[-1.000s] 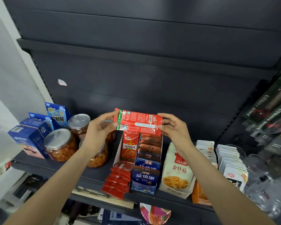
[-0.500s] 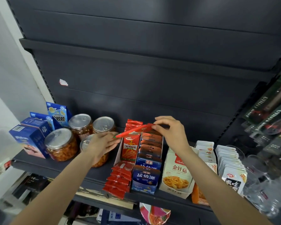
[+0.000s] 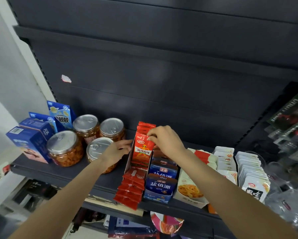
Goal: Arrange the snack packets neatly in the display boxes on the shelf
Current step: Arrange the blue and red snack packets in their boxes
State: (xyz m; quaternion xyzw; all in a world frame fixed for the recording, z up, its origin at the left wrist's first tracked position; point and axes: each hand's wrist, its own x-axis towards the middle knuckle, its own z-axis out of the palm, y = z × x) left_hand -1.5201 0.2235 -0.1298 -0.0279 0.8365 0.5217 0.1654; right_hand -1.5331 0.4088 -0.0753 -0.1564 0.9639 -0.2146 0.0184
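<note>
Red snack packets (image 3: 142, 149) stand upright in a row inside a white display box (image 3: 128, 161) on the dark shelf (image 3: 62, 171). My right hand (image 3: 165, 140) pinches the top edge of the front upright packet. With straight fingers, my left hand (image 3: 116, 151) touches the box's left wall. More red packets (image 3: 131, 188) lie flat and overlapping in the box's front part. Blue packets (image 3: 162, 183) fill the neighbouring box on the right.
Several clear jars with metal lids (image 3: 65, 149) stand left of the box, with blue cartons (image 3: 31, 140) beyond them. To the right are a white noodle-print box (image 3: 189, 190) and rows of white packets (image 3: 251, 173). The shelf above is bare.
The red packets held flat in both hands were lowered and stood upright in the box. My left hand let go and moved to the box's left wall.
</note>
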